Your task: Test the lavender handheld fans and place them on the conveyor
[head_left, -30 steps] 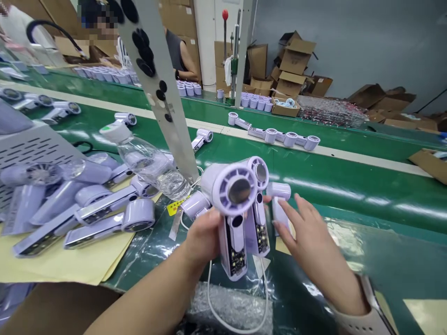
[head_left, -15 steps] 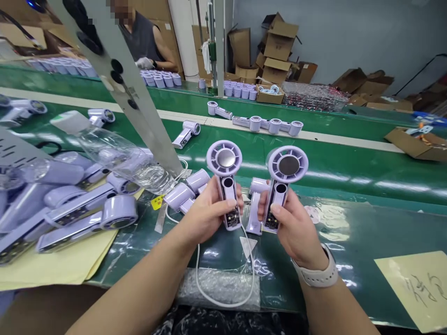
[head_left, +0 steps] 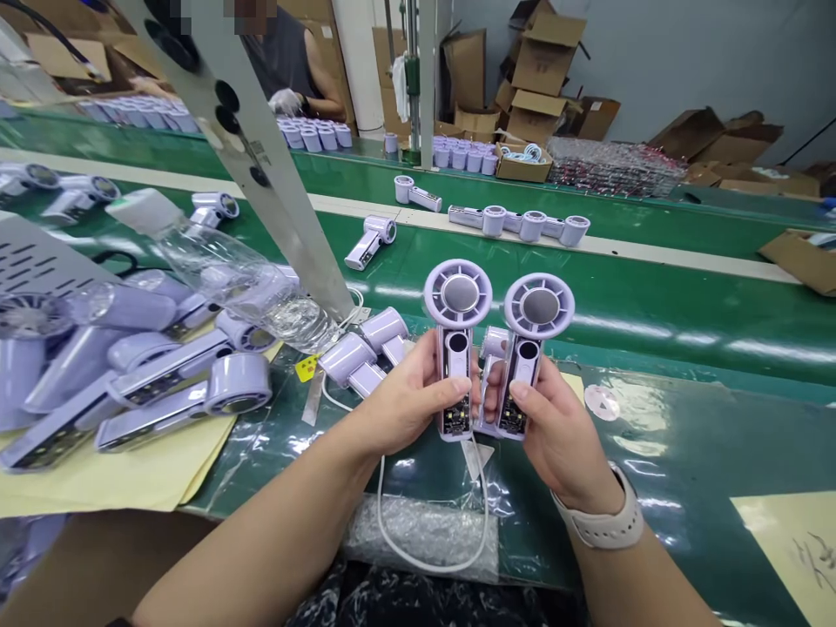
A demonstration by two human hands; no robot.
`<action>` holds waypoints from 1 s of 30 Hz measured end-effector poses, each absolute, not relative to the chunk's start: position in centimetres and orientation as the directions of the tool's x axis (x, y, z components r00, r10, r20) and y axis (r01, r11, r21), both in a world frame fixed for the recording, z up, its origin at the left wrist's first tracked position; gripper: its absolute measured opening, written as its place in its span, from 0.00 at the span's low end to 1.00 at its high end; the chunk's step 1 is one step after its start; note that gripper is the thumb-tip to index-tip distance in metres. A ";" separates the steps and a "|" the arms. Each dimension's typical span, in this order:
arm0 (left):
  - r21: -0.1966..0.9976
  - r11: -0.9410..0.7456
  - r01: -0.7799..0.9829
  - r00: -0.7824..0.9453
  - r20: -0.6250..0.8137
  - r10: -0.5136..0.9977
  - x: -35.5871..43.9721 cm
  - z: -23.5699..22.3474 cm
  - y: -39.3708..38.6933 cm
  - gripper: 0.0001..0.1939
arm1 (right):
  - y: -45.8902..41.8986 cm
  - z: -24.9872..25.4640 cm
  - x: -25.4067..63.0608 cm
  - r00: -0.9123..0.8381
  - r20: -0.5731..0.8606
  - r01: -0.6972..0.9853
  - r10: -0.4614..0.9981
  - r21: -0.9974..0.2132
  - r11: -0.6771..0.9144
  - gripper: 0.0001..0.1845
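Note:
My left hand (head_left: 418,392) is closed around the handle of a lilac handheld fan (head_left: 459,294), its thumb on the open front where a circuit board shows. A white cable (head_left: 418,566) loops below that fan and seems to meet its lower end. In my right hand (head_left: 565,418) is a second lilac handheld fan (head_left: 539,306), gripped by the handle with the thumb on its front. Both fans are upright, side by side, with round heads facing me and a narrow gap between them. Behind my hands, more lilac fans (head_left: 353,359) lie on the bench, partly hidden.
A pile of lilac fans (head_left: 157,383) lies at left on yellow paper (head_left: 196,470), beside a clear plastic bottle (head_left: 228,270). A slanted metal post (head_left: 280,200) rises there. Fans lie along the green conveyor (head_left: 653,287). Across it, a person's gloved hand (head_left: 287,102) is near lilac cups.
My left hand has moved its fan to the right, closer to the other fan. My right hand keeps its hold. The whole view has shifted slightly.

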State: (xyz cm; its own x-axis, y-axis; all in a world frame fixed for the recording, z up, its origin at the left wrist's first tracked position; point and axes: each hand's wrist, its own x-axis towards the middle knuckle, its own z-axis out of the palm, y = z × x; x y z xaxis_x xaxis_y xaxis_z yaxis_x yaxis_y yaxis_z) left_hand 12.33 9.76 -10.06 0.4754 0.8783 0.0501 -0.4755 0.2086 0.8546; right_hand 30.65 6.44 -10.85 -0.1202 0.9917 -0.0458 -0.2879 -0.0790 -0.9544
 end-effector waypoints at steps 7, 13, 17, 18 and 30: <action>0.830 0.232 -0.507 0.547 0.102 0.831 12.5 -9.7 9.7 0.18 | 6.3 -10.4 30.8 -0.152 -0.052 -0.333 0.987 -0.937 -0.101 0.16; 0.834 0.226 -0.502 0.538 0.097 0.837 12.5 -9.9 10.0 0.19 | 6.4 -10.5 30.9 -0.185 -0.068 -0.402 0.980 -0.905 -0.139 0.16; 0.841 0.253 -0.479 0.447 -0.014 0.894 12.4 -10.4 10.1 0.19 | 6.5 -11.1 30.8 -0.128 -0.067 -0.392 0.989 -0.913 -0.113 0.15; 0.834 0.252 -0.491 0.428 -0.022 0.904 12.4 -10.4 10.1 0.20 | 6.4 -11.1 30.7 -0.111 -0.054 -0.383 0.992 -0.919 -0.093 0.15; 0.854 0.203 -0.479 0.502 0.077 0.861 12.9 -10.8 10.4 0.17 | 6.4 -11.1 30.3 -0.131 -0.038 -0.400 0.991 -0.912 -0.087 0.15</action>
State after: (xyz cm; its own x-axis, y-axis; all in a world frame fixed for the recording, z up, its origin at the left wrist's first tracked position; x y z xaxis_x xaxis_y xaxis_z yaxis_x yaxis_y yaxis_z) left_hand 12.89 10.42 -10.78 0.5025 0.8611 0.0774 -0.4790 0.2027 0.8541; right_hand 30.34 6.36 -11.07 -0.1306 0.9907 -0.0376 -0.4002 -0.0874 -0.9123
